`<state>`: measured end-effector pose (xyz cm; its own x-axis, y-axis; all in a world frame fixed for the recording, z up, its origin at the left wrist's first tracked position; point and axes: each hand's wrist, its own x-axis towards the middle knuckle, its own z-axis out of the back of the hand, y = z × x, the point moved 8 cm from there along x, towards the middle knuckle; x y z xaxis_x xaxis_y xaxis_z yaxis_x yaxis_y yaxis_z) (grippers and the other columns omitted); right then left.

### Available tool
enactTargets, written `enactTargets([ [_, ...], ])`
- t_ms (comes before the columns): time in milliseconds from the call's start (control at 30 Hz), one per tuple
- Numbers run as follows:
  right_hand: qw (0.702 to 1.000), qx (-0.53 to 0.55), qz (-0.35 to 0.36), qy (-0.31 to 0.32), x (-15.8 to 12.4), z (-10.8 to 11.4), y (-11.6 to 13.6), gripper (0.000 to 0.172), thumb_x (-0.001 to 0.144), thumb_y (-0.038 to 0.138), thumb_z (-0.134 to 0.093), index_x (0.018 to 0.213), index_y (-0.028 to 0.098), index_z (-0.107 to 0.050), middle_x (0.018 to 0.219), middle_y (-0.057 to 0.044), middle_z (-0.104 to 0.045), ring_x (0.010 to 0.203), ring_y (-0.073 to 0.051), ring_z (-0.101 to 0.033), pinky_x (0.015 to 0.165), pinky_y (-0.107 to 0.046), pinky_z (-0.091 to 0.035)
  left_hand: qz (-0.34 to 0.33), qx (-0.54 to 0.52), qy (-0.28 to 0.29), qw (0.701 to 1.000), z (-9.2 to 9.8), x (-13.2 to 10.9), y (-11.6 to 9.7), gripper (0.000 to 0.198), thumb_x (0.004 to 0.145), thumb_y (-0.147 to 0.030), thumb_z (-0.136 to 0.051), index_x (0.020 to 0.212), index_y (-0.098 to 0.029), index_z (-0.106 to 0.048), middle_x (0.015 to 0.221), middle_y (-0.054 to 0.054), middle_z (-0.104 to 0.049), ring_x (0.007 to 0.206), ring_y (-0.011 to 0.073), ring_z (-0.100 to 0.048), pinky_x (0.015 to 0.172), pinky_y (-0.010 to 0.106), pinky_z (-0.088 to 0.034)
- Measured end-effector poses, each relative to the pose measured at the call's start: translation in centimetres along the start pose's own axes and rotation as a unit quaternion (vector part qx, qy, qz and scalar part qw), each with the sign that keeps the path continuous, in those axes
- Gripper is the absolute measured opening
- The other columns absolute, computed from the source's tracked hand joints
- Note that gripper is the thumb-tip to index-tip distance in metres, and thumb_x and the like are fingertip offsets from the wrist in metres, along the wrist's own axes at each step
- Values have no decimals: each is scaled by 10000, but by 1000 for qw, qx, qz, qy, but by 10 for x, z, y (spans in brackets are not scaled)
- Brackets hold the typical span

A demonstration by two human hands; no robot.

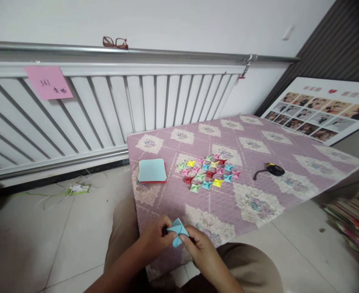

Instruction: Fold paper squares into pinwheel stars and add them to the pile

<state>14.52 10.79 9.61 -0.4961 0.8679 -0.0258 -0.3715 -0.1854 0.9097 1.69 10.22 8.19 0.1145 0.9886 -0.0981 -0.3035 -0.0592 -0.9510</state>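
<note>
A light-blue piece of folded origami paper (178, 226) is held between both hands, just above the near edge of the table. My left hand (158, 236) pinches its left side, thumb on top. From the right, my right hand (200, 245) grips the other side, its thumb pressed near the middle folds. Farther up the cloth lie rows of small folded paper pieces (210, 174) in pink, yellow, green, blue and red. To their left sits a stack of square paper sheets (152, 170), light blue on top with red showing beneath.
A flowered purple tablecloth (173, 203) covers the table. A black object with a short cord (274, 169) lies at right. Behind stands a white radiator (155, 97) with a pink note (49, 82); glasses (115, 42) rest on the pipe. A photo board (316, 110) leans at back right.
</note>
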Motion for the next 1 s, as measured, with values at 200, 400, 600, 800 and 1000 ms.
enactTargets([
  [200,996,35,-43,-74,1,5,-14,346,845,501,-506,721,200,-622,684,-6,-587,675,-165,-532,638,-260,-429,7,-206,-26,978,-18,0,10,278,705,-255,-581,959,-172,-505,784,-14,-564,697,128,-505,637,244,-399],
  [400,992,47,-72,-98,-1,6,-18,393,827,557,-505,727,198,-629,694,-18,-599,690,-178,-544,653,-270,-441,74,-190,-4,979,-35,-6,29,195,742,-291,-584,855,-134,-603,685,-16,-557,595,111,-476,573,238,-388],
  [600,987,90,-63,-120,0,11,-16,368,803,555,-556,789,197,-645,736,-18,-611,722,-176,-558,687,-272,-447,51,-157,2,986,-32,-6,26,167,751,-225,-570,880,-129,-616,743,-3,-580,659,120,-482,631,240,-400],
  [800,982,101,-85,-138,0,17,-22,411,793,578,-558,652,192,-573,628,13,-516,612,-139,-470,590,-249,-404,73,-134,13,988,-33,-9,31,197,734,-244,-560,882,-129,-620,736,-2,-578,656,132,-503,612,247,-411],
  [1000,978,112,-100,-148,-1,16,-25,394,781,568,-573,658,193,-577,616,16,-526,601,-141,-475,590,-253,-406,112,-192,64,973,-46,-13,26,274,795,-369,-508,853,-128,-625,678,17,-627,539,125,-537,552,252,-419],
])
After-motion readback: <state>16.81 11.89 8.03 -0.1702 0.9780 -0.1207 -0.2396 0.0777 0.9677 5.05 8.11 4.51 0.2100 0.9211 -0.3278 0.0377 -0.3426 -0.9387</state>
